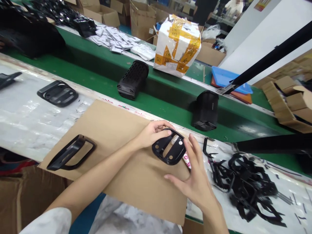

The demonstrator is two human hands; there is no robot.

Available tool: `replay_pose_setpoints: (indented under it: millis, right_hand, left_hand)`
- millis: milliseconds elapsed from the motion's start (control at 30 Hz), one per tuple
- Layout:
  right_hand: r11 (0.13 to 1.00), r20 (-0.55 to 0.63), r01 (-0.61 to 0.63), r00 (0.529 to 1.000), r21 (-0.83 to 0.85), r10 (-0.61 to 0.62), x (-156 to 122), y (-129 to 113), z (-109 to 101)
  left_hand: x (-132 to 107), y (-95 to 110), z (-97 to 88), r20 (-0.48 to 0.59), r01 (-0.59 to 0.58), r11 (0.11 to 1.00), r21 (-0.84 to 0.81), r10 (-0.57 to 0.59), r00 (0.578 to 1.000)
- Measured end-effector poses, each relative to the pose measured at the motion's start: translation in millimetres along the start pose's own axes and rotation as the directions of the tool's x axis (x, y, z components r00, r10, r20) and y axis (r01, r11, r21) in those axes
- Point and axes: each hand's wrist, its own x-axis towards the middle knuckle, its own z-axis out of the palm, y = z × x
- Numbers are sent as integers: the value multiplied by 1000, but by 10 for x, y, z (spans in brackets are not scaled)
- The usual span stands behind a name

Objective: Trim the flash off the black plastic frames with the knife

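Note:
My left hand point(158, 132) grips a black plastic bracket point(174, 149) by its upper left edge, thumb on the face and fingers behind. The bracket is rounded, with a long slot and several small round holes, and is tilted up above a brown cardboard sheet point(136, 175). Beside its right edge is my right hand point(195, 175), thumb and fingers spread apart; whether a fingertip touches the rim I cannot tell. On the sheet's left part lies a black looped frame point(73, 152). Another slotted black bracket point(58, 93) rests on the plastic-covered bench to the left.
Black plastic scraps point(253, 188) are heaped on the right. Behind the bench runs a green conveyor point(165, 97), carrying a ribbed black housing point(133, 79) and a second black housing point(206, 110). A taped white box point(177, 45) stands beyond; a black post point(268, 58) slants at right.

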Motion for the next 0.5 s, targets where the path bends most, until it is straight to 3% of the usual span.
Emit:
replay_pose_setpoints:
  millis: [67,133,267,333,400,433,500]
  right_hand:
    - [994,62,72,996,-77,-67,186,-38,100]
    - [991,49,103,994,-87,-99,371,-8,195]
    - [972,-21,35,999,233,-31,629,193,287]
    - [869,-10,-28,999,494,38,664,321,339]
    - [677,-15,-51,996,734,92,640,439,447]
    - [580,-43,-39,991,814,127,614,489,523]
    - [492,-145,20,965,870,217,545,559,691]
  left_hand:
    - [15,-10,1,-39,3,1000,-20,-4,999]
    - [35,-40,-8,-90,2,998,-59,-7,996]
    - [94,-111,-71,-175,75,981,-180,-107,979]
    - [126,-123,-118,-235,54,970,-236,-111,966]
    - [147,-125,-156,-315,-9,962,-272,-80,946]
    - [150,-128,-166,-334,-13,959,-284,-87,939]
    - [143,-151,-163,-284,78,950,-304,-168,944]
